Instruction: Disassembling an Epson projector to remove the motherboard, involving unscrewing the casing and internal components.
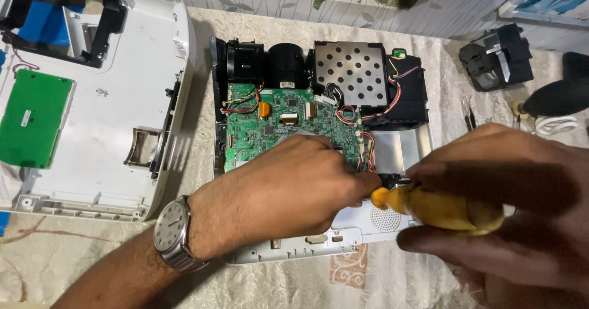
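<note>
Two hands [392,192], one screwdriver [445,209]

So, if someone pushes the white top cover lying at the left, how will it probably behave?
The white top cover looks like a thin, hollow plastic shell, so probably light. It lies flat on cloth, so it would likely slide, not tip. Its green board and thin wires seem fragile.

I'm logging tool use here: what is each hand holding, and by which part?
The right hand grips a screwdriver by its yellow handle. The left hand rests on the green circuit board; whether it holds anything cannot be told.

Warm indoor light, blurred dark foreground
</note>
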